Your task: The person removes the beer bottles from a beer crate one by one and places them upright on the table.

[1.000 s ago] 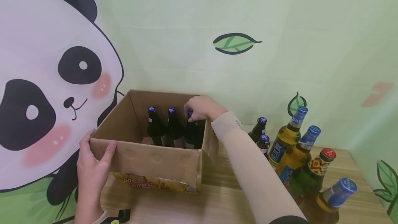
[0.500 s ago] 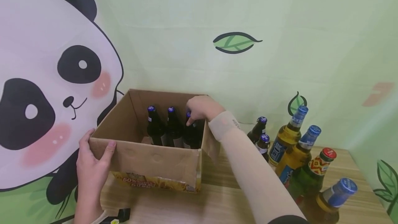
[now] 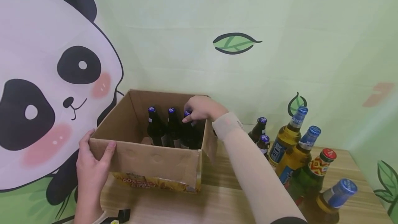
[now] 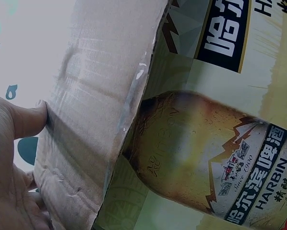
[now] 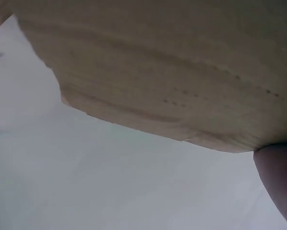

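Rightmost dark bottle (image 3: 191,137): stands in the cardboard box (image 3: 149,160), by its right wall and close against the middle bottle (image 3: 174,130). Right grip (image 3: 203,108): thumb across the neck just under the cap, fingers hidden; judged a pinch on the neck. Risk: a sideways pull held this high could tip the base and knock glass on glass. Left grip (image 3: 93,167) pinches the box's near-left corner; if it slackened, the box might slide on the bench (image 3: 224,196). Right sleeve (image 3: 248,161) could snag the side flap (image 3: 212,144).
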The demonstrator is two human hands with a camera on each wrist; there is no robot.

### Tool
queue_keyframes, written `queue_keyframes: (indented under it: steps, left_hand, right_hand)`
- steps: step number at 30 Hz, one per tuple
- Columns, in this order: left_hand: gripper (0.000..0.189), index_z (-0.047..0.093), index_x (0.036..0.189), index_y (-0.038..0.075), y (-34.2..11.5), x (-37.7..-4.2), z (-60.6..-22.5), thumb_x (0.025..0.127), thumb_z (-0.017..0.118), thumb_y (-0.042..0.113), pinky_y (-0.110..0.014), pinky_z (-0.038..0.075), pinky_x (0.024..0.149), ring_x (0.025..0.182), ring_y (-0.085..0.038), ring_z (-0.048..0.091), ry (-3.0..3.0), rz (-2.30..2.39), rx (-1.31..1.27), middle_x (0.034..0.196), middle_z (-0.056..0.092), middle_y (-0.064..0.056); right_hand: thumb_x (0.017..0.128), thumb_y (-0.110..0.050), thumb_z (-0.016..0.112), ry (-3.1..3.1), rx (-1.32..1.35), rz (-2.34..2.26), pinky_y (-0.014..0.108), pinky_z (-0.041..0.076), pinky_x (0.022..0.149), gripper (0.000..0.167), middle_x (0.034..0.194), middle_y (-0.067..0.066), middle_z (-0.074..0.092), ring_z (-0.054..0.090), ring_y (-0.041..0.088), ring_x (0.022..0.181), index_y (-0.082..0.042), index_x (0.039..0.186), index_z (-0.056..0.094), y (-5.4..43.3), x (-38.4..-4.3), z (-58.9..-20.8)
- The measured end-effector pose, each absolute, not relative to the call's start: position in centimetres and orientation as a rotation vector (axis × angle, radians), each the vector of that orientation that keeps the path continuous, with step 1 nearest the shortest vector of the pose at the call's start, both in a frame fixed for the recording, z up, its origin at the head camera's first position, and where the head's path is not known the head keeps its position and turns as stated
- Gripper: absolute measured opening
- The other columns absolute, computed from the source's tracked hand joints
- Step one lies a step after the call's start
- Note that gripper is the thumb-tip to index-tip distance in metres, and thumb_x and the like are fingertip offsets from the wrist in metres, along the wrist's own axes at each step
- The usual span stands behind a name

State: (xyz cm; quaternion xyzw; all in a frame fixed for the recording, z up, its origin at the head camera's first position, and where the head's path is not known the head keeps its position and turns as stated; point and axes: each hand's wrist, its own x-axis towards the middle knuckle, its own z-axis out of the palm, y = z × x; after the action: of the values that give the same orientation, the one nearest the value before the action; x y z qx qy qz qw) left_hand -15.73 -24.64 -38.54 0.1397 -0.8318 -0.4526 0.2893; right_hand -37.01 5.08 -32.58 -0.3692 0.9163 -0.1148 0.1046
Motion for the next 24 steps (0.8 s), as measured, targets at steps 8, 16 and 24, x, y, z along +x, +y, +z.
queue_keyframes:
  steps: [8,16,24]
  left_hand:
    - [0.077,0.029,0.158,0.022,-24.77,-15.7,-38.64,0.094,0.07,0.037,-0.064,0.026,0.113,0.14,-0.042,0.036,-2.223,-1.21,0.37,0.155,0.039,-0.019]
    - [0.077,0.029,0.158,0.023,-24.81,-15.65,-38.59,0.094,0.07,0.039,-0.065,0.025,0.113,0.141,-0.043,0.036,-2.228,-1.217,0.381,0.155,0.039,-0.019]
    - [0.077,0.03,0.157,0.022,-24.71,-15.73,-38.5,0.094,0.071,0.039,-0.063,0.026,0.113,0.138,-0.042,0.038,-2.217,-1.226,0.401,0.153,0.041,-0.019]
  right_hand:
    - [0.095,-0.045,0.068,2.676,-1.085,-0.446,0.035,0.049,0.077,0.03,0.078,-0.004,0.071,0.073,0.019,0.078,-0.016,0.094,0.069,5.22,-36.76,-32.46]
    - [0.094,-0.044,0.069,2.691,-1.078,-0.535,0.033,0.05,0.078,0.032,0.083,-0.005,0.07,0.071,0.013,0.073,-0.013,0.103,0.07,5.53,-36.87,-32.67]
    - [0.095,-0.045,0.068,2.687,-1.051,-0.65,0.033,0.052,0.078,0.034,0.088,-0.004,0.069,0.069,0.011,0.072,-0.013,0.107,0.07,5.65,-36.69,-32.62]
